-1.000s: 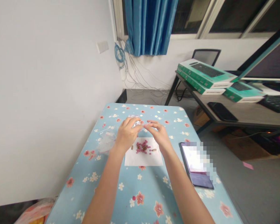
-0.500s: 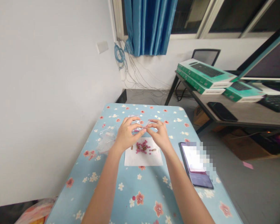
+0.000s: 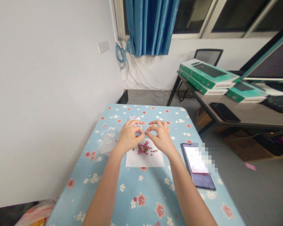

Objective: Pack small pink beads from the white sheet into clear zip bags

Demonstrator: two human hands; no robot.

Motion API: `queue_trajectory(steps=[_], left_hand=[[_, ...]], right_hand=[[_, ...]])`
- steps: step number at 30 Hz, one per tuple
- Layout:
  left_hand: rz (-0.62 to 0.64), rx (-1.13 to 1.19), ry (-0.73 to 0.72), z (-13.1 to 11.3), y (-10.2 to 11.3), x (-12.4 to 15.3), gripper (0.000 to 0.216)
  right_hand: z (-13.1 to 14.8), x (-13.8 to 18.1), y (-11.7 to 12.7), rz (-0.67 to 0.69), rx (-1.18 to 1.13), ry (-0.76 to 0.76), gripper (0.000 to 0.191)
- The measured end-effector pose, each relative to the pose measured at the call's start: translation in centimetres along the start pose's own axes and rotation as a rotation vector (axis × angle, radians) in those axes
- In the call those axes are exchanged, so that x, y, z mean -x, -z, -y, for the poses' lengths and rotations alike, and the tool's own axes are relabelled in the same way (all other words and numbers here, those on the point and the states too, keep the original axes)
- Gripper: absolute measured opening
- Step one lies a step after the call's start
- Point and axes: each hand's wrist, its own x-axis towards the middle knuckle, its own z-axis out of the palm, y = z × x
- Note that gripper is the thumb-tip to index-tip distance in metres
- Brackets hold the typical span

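My left hand (image 3: 130, 135) and my right hand (image 3: 160, 135) hover side by side over the far edge of a white sheet of paper (image 3: 145, 161). Thumb and forefinger are pinched together on each hand, the two pinches close to one another; what they hold, if anything, is too small to make out. On the paper below lies a loose pile of small pink pills (image 3: 145, 146) mixed with brown capsules, one capsule (image 3: 155, 151) off to the right. Partly hidden behind my left hand is a clear zip bag (image 3: 135, 118) with some pink in it.
More clear plastic bags (image 3: 107, 142) lie left of the paper on the flowered tablecloth (image 3: 141, 182). A phone (image 3: 198, 166) with its screen lit rests at the right. Beyond stands a desk with keyboard boxes (image 3: 206, 75) and a dark phone (image 3: 224, 112).
My hands have drawn slightly apart, and the fingers of both have curled. The clear plastic that showed by my right fingertips is no longer plain to see. Pills and paper lie as before.
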Motion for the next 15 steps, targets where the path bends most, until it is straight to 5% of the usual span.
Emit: queue_trajectory(steps=[9,15], left_hand=[[-0.178,-0.171,0.133,0.4,0.7,-0.3,0.012],[0.058,0.135,0.035,1.4,1.9,0.2,0.013]], right_hand=[[0.5,0.1,-0.4,-0.058,0.02,0.016,0.018],[0.2,0.1,0.0,-0.096,0.005,-0.011,0.018]])
